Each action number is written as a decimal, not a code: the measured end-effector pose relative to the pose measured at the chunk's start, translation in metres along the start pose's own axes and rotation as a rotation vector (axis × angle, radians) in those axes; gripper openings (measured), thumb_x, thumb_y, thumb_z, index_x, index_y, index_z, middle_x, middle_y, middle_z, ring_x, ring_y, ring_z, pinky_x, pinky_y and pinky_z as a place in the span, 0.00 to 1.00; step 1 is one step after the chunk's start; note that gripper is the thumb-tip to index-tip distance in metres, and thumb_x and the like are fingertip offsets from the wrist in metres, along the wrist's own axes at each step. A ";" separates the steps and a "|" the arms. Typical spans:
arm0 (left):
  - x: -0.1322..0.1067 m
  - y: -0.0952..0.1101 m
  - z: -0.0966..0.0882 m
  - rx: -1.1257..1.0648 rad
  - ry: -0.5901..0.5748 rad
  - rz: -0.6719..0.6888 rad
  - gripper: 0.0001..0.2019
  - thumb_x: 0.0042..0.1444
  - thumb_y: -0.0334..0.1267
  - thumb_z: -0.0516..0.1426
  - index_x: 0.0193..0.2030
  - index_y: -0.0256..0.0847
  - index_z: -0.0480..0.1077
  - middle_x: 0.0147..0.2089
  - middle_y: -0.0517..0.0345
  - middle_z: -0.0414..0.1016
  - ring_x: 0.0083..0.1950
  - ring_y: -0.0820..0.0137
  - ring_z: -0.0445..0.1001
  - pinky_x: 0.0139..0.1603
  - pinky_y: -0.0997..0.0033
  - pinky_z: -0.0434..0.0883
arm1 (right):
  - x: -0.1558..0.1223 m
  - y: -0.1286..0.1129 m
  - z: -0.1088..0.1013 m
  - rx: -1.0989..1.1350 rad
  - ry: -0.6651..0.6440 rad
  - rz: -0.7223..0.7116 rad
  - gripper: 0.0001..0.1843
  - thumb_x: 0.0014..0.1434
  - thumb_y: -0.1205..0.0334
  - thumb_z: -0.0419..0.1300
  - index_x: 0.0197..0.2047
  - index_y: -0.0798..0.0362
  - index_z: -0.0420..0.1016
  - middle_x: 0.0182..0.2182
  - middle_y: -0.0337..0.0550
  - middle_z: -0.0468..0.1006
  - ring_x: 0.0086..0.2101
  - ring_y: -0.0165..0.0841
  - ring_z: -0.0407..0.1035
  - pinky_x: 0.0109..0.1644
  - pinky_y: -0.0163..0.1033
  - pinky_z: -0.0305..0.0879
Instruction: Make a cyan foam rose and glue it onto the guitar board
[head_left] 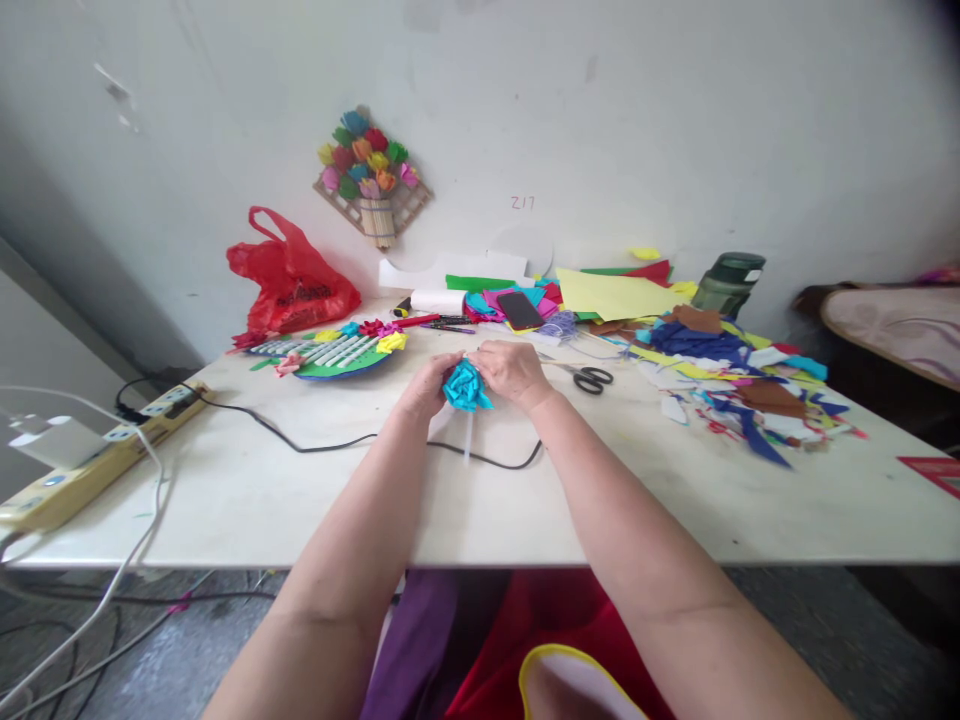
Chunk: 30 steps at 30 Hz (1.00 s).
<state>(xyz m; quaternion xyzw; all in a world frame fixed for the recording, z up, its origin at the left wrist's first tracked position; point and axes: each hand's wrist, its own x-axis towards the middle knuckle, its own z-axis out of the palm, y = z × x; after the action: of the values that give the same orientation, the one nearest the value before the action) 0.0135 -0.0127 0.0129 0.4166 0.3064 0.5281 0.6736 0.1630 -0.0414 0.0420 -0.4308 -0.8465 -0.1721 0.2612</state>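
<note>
Both my hands meet over the middle of the white table (300, 500). Between them is a bright blue paper flower (465, 385) on a thin white stick that points down toward me. My left hand (426, 385) is closed round the flower's left side. My right hand (512, 370) pinches its top right, fingers curled. A black cable (322, 445) runs across the table under the flower.
Scissors (592, 378) lie right of my hands. Coloured paper scraps (735, 385) and sheets cover the right back. A phone (519, 310), a paper craft plate (337, 352), a red bag (289, 280), a green bottle (727, 283) and a power strip (97, 455) stand around.
</note>
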 end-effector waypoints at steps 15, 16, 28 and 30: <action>-0.001 0.001 -0.005 0.115 -0.091 0.076 0.07 0.41 0.35 0.61 0.21 0.33 0.69 0.20 0.59 0.69 0.21 0.76 0.66 0.25 0.76 0.64 | -0.003 0.005 0.000 0.074 -0.009 0.027 0.16 0.61 0.61 0.48 0.39 0.50 0.78 0.36 0.44 0.77 0.37 0.33 0.67 0.34 0.36 0.53; -0.001 0.001 -0.006 0.133 -0.094 0.078 0.08 0.41 0.36 0.61 0.21 0.34 0.69 0.19 0.59 0.68 0.21 0.76 0.65 0.24 0.76 0.63 | -0.003 0.006 0.000 0.097 -0.014 0.052 0.16 0.61 0.61 0.48 0.40 0.50 0.78 0.37 0.44 0.77 0.37 0.33 0.67 0.35 0.35 0.54; -0.006 0.004 -0.004 0.360 -0.190 0.103 0.11 0.42 0.40 0.63 0.22 0.33 0.70 0.18 0.58 0.68 0.19 0.77 0.63 0.22 0.75 0.57 | -0.005 0.017 -0.001 0.329 -0.260 0.251 0.16 0.59 0.57 0.51 0.45 0.44 0.77 0.38 0.38 0.80 0.36 0.31 0.71 0.36 0.32 0.60; -0.006 0.004 -0.003 0.375 -0.207 0.112 0.12 0.43 0.41 0.63 0.22 0.32 0.71 0.18 0.58 0.68 0.19 0.78 0.62 0.22 0.75 0.56 | -0.005 0.019 -0.003 0.359 -0.277 0.235 0.16 0.59 0.57 0.51 0.45 0.45 0.77 0.34 0.38 0.81 0.33 0.31 0.71 0.34 0.32 0.60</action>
<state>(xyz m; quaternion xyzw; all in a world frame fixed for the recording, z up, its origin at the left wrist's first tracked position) 0.0071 -0.0177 0.0150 0.6028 0.3048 0.4531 0.5818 0.1822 -0.0353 0.0421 -0.4924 -0.8353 0.0733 0.2334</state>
